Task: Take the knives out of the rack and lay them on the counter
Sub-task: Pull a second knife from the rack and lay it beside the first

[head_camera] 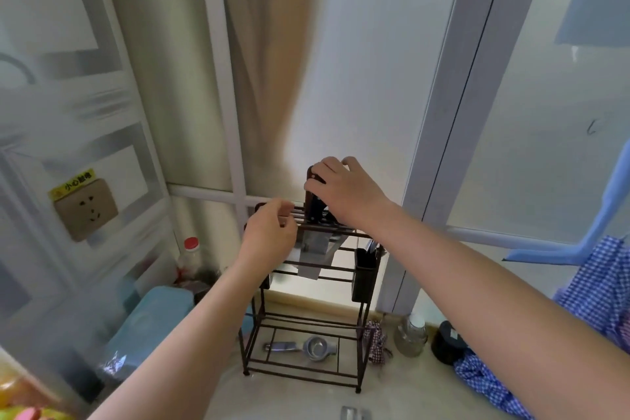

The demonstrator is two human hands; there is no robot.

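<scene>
Risking a tipped rack [306,327] or a blade [315,256] snagging on the top bars if pulled at a slant. Right hand [344,194]: curled closed round a dark knife handle [312,206], knife upright in its slot. Left hand [271,232]: fingers loosely bent, resting at the top rail, apparently steadying. Counter [300,399] below, no knives on it.

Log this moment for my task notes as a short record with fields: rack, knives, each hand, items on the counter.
rack: dark brown metal wire rack, standing upright on the pale counter
knives: dark handles stick up from the top slots; steel blades hang below; none lies on the counter
right hand: right hand closed on the top of one dark handle
left hand: left hand at the rack's top left rail; grip unclear
counter items: silver metal squeezer inside the rack's base, glass jar, blue checked cloth
</scene>
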